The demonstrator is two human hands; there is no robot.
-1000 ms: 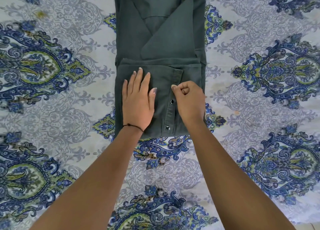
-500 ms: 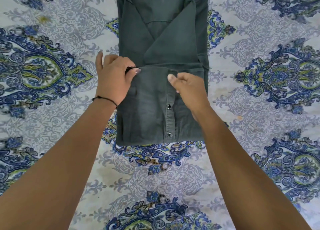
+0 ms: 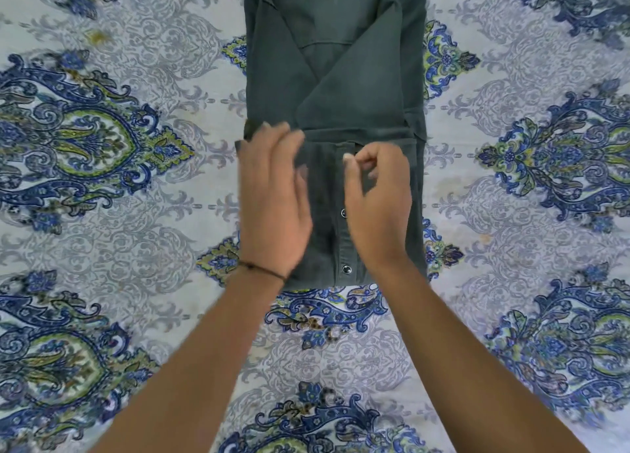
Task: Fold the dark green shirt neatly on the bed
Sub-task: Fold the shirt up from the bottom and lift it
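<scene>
Dark green shirt (image 3: 341,77) lies flat on the bed sheet (image 3: 136,214), folded into a long narrow strip from frame ctr up to 12 o'clock, where it runs out of view. Sleeves are folded in across the back, w/ one angled panel crossing from 1 o'clock down toward ctr. The btm section is turned up over the strip, so the button placket (image 3: 342,241) faces up w/ two metal snaps (image 3: 346,269) showing, one above the other.

L hand (image 3: 272,207) is over the 9 o'clock half of that turned-up section, palm down, fingers (image 3: 272,138) straight and slightly spread, tips at the section's top edge. It's motion-blurred, so can't tell if it presses the cloth or is just above it. Thin black cord (image 3: 262,270) round the L wrist.

R hand (image 3: 378,207) is over the 3 o'clock half, just beside the placket. Its fingers (image 3: 385,156) are curled in, thumb tip close to them; can't tell whether cloth is caught between them.

Forearms enter from 7 and 5 o'clock. The sheet is pale w/ blue, grey and olive paisley motifs on all sides of the shirt.
</scene>
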